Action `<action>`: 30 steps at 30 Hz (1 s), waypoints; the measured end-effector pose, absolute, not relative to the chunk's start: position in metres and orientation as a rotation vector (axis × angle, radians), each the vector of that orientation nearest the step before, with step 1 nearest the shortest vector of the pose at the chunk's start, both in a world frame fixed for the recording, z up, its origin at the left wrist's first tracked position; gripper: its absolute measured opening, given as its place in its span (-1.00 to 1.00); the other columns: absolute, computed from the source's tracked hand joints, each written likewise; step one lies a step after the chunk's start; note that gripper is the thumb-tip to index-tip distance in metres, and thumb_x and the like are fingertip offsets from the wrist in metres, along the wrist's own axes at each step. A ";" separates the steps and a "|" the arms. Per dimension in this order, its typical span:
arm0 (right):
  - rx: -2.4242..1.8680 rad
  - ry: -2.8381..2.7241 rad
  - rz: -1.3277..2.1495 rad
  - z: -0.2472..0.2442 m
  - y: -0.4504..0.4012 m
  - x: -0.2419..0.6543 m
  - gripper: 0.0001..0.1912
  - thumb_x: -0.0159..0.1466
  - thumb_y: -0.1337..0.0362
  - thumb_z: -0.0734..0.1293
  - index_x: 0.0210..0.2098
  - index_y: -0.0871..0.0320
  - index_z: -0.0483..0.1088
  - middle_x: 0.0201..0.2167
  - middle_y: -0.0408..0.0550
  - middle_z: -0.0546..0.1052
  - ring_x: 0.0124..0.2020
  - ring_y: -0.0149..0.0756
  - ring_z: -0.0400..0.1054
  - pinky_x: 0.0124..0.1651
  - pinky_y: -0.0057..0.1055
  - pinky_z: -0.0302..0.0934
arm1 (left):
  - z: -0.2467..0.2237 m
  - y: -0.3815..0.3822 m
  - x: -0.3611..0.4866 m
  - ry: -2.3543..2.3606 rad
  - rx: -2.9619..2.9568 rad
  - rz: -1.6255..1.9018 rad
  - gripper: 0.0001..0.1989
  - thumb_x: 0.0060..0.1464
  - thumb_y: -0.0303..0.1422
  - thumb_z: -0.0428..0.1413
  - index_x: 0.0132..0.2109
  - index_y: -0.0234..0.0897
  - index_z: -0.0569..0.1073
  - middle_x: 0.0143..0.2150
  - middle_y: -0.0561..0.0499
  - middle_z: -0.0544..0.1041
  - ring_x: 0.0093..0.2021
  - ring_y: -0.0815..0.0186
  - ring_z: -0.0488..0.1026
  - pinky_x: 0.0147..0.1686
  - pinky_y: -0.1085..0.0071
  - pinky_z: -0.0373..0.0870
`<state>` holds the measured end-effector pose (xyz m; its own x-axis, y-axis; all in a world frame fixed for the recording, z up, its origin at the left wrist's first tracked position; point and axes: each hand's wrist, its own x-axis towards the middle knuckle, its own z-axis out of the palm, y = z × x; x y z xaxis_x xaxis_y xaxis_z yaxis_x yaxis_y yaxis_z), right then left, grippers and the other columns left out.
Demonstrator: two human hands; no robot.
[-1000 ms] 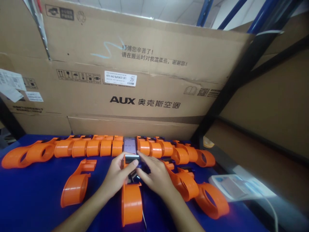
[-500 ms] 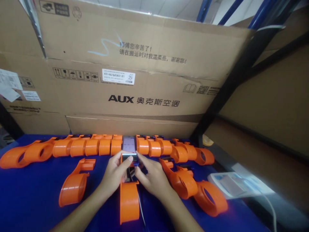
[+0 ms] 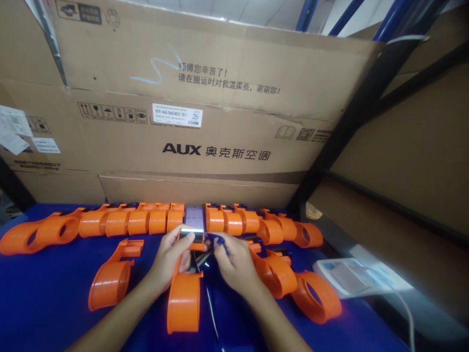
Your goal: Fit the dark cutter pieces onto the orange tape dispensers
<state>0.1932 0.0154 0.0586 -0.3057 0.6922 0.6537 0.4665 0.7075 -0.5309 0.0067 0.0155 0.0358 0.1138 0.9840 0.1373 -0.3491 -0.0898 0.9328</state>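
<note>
head view: far left, a row of orange dispensers (image 3: 138, 223) runs along the far side of the blue table (image 3: 44, 303), cardboard (image 3: 220, 171) behind. nearer, left, one loose orange dispenser (image 3: 109, 283) lies apart. left hand (image 3: 169, 259) grips the held dispenser (image 3: 183, 300) by its far end, thumb pressed on the dark toothed head (image 3: 192, 236), its round part towards the near side, center. phone (image 3: 194, 216) lies just beyond the hands, between the far rows. white cable (image 3: 211, 310) right of the held dispenser. right hand (image 3: 234, 259) pinches a small blue piece (image 3: 216, 239), probably plastic, blurry, near the head. right: more orange dispensers (image 3: 317, 298), then a white case (image 3: 339, 281).
</note>
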 end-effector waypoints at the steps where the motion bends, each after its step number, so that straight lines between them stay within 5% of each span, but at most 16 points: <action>1: -0.905 -1.912 0.313 0.061 0.016 0.195 -0.71 0.47 0.33 0.17 -0.04 0.10 0.52 -0.28 -0.02 0.67 -0.29 -0.21 0.58 -0.17 -0.35 0.43 | 0.037 0.016 0.005 0.782 1.082 1.345 -0.72 0.18 -0.10 0.24 -0.20 -0.22 0.45 -0.75 0.28 0.21 -0.78 0.50 0.08 -0.69 0.56 0.09; 13: -1.211 -1.912 0.217 0.059 0.032 0.199 -0.87 0.32 0.33 0.31 -0.38 0.10 0.41 -0.39 -0.09 0.49 -0.31 -0.22 0.41 -0.25 -0.39 0.22 | 0.041 0.015 0.006 0.898 0.922 1.437 -0.72 0.15 -0.13 0.27 -0.22 -0.21 0.41 -0.72 0.22 0.34 -0.75 0.48 0.11 -0.66 0.53 0.12; 20: -1.246 -2.156 0.434 0.067 0.027 0.206 -0.87 0.27 0.40 0.30 -0.26 0.08 0.47 -0.57 -0.25 0.37 -0.51 -0.34 0.28 -0.41 -0.47 0.07 | 0.045 0.009 0.009 0.892 0.930 1.432 -0.73 0.14 -0.14 0.27 -0.22 -0.23 0.43 -0.72 0.22 0.32 -0.75 0.49 0.11 -0.67 0.54 0.11; 30: -1.192 -2.487 0.461 0.081 0.012 0.204 -0.70 0.17 0.50 0.32 -0.19 0.05 0.54 -0.48 -0.21 0.57 -0.42 -0.32 0.45 -0.35 -0.48 0.12 | 0.048 0.009 0.009 0.898 0.922 1.433 -0.72 0.10 -0.13 0.28 -0.26 -0.22 0.43 -0.74 0.24 0.29 -0.75 0.50 0.13 -0.66 0.56 0.11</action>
<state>0.2045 0.0123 0.0810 -0.5881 0.7918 0.1653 0.6800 0.5946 -0.4291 0.0090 0.0091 0.0480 -0.0393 0.9983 0.0434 -0.3966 -0.0554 0.9163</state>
